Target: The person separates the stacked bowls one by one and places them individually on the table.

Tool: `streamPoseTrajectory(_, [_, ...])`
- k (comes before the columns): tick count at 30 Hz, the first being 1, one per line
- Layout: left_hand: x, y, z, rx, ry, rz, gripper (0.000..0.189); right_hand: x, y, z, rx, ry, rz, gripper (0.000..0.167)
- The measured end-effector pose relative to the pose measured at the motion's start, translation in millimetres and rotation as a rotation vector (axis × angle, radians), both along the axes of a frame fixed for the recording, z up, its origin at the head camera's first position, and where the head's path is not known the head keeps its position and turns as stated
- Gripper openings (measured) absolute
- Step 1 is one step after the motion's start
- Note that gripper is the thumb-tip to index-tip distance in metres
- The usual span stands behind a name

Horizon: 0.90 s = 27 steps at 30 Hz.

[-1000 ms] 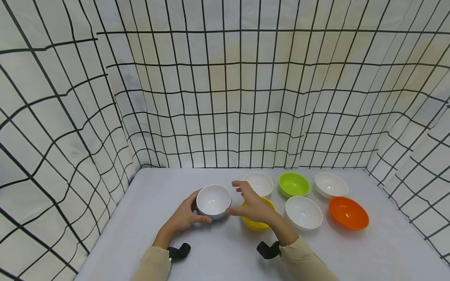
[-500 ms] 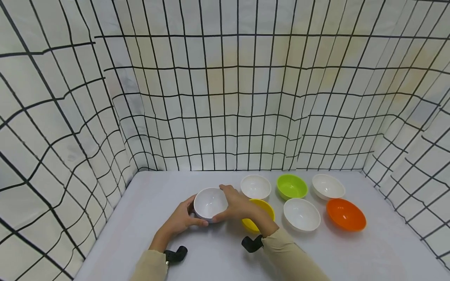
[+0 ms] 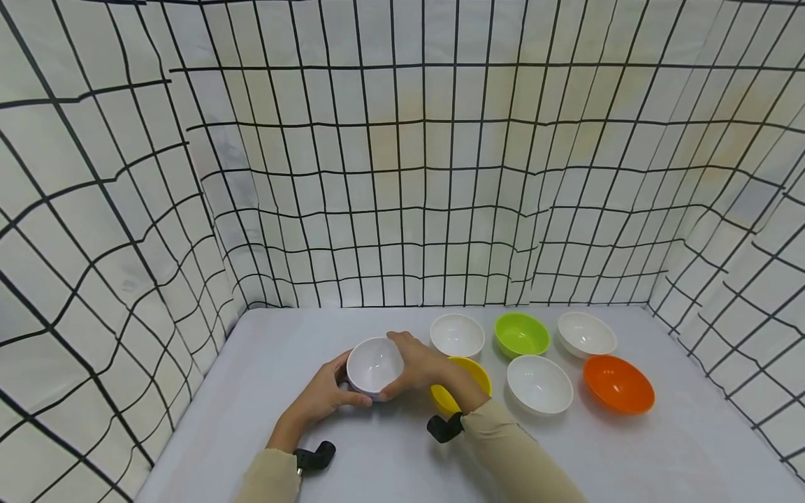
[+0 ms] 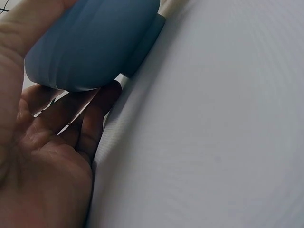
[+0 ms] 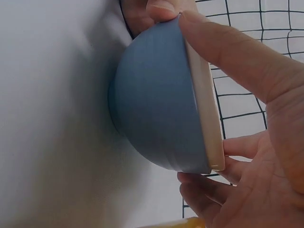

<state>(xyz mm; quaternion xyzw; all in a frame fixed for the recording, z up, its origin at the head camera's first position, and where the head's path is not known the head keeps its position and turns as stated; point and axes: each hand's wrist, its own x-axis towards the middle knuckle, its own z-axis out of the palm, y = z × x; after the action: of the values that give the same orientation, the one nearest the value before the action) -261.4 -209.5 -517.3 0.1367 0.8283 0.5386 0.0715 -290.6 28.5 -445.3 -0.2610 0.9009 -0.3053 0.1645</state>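
Observation:
A white bowl (image 3: pixel 372 365) sits nested inside a blue bowl (image 5: pixel 152 99), its pale rim standing slightly above the blue one in the right wrist view. My left hand (image 3: pixel 322 390) holds the blue bowl from the left, thumb at the near side and fingers round the far side. From the right, my right hand (image 3: pixel 415 363) spans the white bowl's rim, thumb in front and fingertips behind. Some of its fingertips also reach the blue wall. The blue bowl's foot is close to the tabletop; whether it touches is hard to tell.
Right of the hands stand a yellow bowl (image 3: pixel 472 370), partly behind the right wrist, a white bowl (image 3: pixel 458 335), a green bowl (image 3: pixel 522 335), another white bowl (image 3: pixel 539 385), a third white bowl (image 3: pixel 586 335) and an orange bowl (image 3: pixel 619 385). Black grid netting (image 3: pixel 428 175) encloses the white table (image 3: pixel 390 454).
My right hand has moved left from above the yellow bowl onto the nested white bowl's rim. My left hand keeps its hold on the blue bowl. The view has shifted slightly.

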Motion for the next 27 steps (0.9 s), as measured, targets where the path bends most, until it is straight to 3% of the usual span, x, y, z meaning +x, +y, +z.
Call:
streamPoseTrajectory(7, [0.1,-0.1,0.5,0.008,0.006,-0.014,0.103,-4.6,-2.2,-4.6,-0.008,-0.012,0.026,0.113])
streamPoseTrajectory(14, [1.2,-0.5,0.9,0.009,-0.007,-0.011,0.103,-5.7,-3.7,-8.0,-0.021,0.050,0.046,0.101])
streamPoseTrajectory(27, [-0.2,-1.3,0.2,0.032,-0.012,-0.029,0.104,-4.6,-2.2,-5.6,-0.105,0.104,0.007,0.102])
